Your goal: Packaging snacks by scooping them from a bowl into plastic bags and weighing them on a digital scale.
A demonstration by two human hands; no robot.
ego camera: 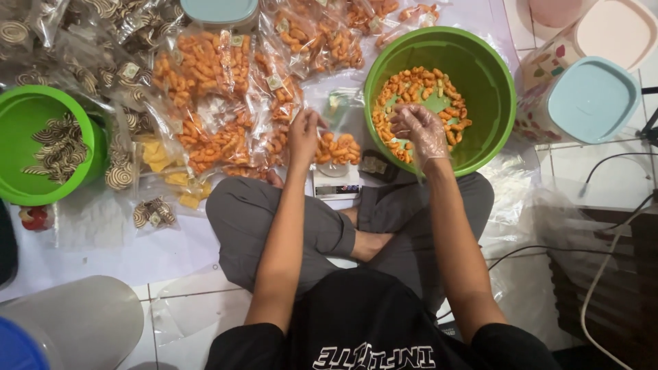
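Observation:
I sit cross-legged on the floor. My right hand [419, 131], in a thin clear plastic glove, reaches into a big green bowl [490, 82] and closes on a few of the orange snack pieces [418, 89] lying in it. My left hand [303, 133] holds up the mouth of a clear plastic bag [337, 147] partly filled with the same orange snacks. That bag rests on a small white scale [336, 185] in front of my knees.
Several sealed bags of orange snacks [205, 68] lie piled ahead. A second green bowl [27, 130] with striped spiral biscuits sits at left, bags of them behind. Lidded containers [582, 96] stand at right, cables [603, 260] run by my right leg, a clear tub [75, 322] is at lower left.

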